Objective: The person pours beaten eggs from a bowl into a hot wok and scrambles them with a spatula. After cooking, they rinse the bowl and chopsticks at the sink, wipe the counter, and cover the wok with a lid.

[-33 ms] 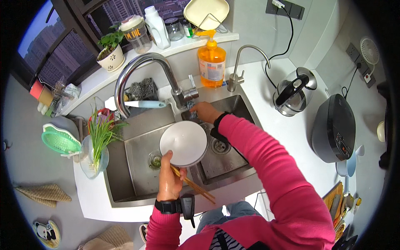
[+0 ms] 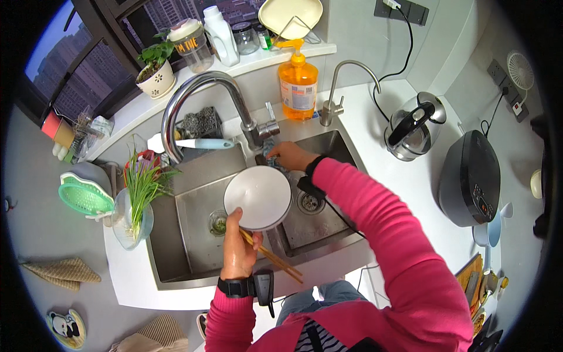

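Observation:
My left hand (image 2: pixel 239 249) grips a white bowl (image 2: pixel 258 196) by its near rim, thumb on top, above the divider of the double sink. A pair of wooden chopsticks (image 2: pixel 275 261) is held in the same hand under the bowl, slanting to the lower right. Behind the bowl, my right hand (image 2: pixel 291 157) pinches a grey-blue cloth (image 2: pixel 271 154) beside the base of the large curved faucet (image 2: pixel 250 126). Part of the cloth is hidden by the fingers. The steel sink (image 2: pixel 193 252) has green scraps in its left drain (image 2: pixel 217 223).
Left of the sink, green onions (image 2: pixel 142 196) stand in a clear bowl (image 2: pixel 124 226) near a green colander (image 2: pixel 85 199). An orange soap bottle (image 2: pixel 299 88) and a small tap (image 2: pixel 329 111) are behind. A glass kettle (image 2: pixel 413 129) and black cooker (image 2: pixel 469 179) occupy the right counter.
My right hand has shifted slightly, and more of the cloth shows below its fingers. The bowl and chopsticks stay in my left hand, almost in the same place.

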`<state>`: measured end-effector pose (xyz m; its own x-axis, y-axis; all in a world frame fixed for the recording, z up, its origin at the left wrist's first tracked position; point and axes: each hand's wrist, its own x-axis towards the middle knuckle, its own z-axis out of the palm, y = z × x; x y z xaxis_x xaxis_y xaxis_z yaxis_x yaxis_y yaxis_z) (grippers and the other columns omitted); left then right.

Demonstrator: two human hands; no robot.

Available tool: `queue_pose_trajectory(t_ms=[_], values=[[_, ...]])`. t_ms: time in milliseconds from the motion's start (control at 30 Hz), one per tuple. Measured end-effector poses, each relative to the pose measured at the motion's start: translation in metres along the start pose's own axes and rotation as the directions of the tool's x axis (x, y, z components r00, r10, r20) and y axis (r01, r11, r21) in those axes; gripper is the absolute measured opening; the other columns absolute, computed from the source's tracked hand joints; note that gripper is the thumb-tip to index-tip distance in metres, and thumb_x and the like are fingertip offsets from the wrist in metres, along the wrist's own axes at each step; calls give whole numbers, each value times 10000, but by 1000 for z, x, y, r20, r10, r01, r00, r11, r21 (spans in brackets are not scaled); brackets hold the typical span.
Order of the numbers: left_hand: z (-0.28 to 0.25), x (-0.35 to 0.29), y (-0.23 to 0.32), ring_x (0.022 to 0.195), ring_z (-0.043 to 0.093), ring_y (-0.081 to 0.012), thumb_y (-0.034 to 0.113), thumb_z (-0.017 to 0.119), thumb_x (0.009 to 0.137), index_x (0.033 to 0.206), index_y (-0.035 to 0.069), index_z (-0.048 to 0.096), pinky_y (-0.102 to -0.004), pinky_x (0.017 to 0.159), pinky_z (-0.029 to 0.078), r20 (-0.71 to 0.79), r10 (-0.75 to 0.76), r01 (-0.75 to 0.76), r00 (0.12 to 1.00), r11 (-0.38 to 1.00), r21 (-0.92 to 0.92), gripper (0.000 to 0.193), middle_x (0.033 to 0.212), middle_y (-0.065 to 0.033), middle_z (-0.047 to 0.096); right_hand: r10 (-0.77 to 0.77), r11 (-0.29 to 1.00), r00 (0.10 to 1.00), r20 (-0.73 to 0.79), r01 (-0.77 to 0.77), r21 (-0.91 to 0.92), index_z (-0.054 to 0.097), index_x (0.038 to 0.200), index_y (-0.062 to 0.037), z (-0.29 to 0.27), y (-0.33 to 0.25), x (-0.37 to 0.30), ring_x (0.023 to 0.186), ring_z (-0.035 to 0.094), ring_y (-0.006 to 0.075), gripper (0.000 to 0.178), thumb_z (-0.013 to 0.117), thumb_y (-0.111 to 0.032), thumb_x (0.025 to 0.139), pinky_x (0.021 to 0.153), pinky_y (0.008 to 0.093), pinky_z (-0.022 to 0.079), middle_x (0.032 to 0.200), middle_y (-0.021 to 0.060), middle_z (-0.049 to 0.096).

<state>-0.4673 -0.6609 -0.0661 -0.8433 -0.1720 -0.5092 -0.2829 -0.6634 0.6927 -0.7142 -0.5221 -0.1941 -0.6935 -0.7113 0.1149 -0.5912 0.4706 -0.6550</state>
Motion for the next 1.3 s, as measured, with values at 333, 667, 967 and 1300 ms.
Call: queue_pose_trajectory(t_ms=[333, 667, 967, 1300], values=[[32, 19, -16, 462, 435, -133, 343, 552, 822, 983, 35, 536, -245, 386, 300, 139, -37, 32, 990, 999, 42, 348, 706, -56, 574, 460, 887, 826, -324, -442, 134, 555, 1204, -18, -130, -25, -212, 825, 620, 212, 422, 546, 39, 787, 778, 300, 487, 965, 130, 651], [129, 16, -75, 460, 435, -149, 291, 569, 793, 1003, 33, 510, -261, 379, 318, 423, -210, 154, 881, 974, 163, 338, 727, -70, 555, 496, 730, 863, -93, -356, 583, 330, 1382, 31, -58, -131, -341, 1221, 464, 290, 698, 595, -388, 890, 1025, 359, 376, 1334, 202, 471], [166, 14, -131, 570, 518, -180, 347, 549, 810, 1141, 69, 506, -331, 561, 437, 577, -257, 128, 775, 958, 256, 434, 856, -85, 620, 693, 721, 649, -315, -620, 308, 446, 1315, -113, -47, -180, -420, 895, 608, 340, 384, 446, -139, 931, 772, 419, 479, 1004, 162, 624], [161, -53, -214, 753, 592, -238, 235, 561, 851, 1242, 47, 433, -401, 737, 527, 560, -367, 93, 743, 885, 456, 453, 984, -132, 573, 773, 571, 104, -626, -544, 615, 530, 1235, -48, -46, -235, -579, 769, 623, 308, 346, 471, -124, 902, 711, 389, 492, 870, 164, 644]])
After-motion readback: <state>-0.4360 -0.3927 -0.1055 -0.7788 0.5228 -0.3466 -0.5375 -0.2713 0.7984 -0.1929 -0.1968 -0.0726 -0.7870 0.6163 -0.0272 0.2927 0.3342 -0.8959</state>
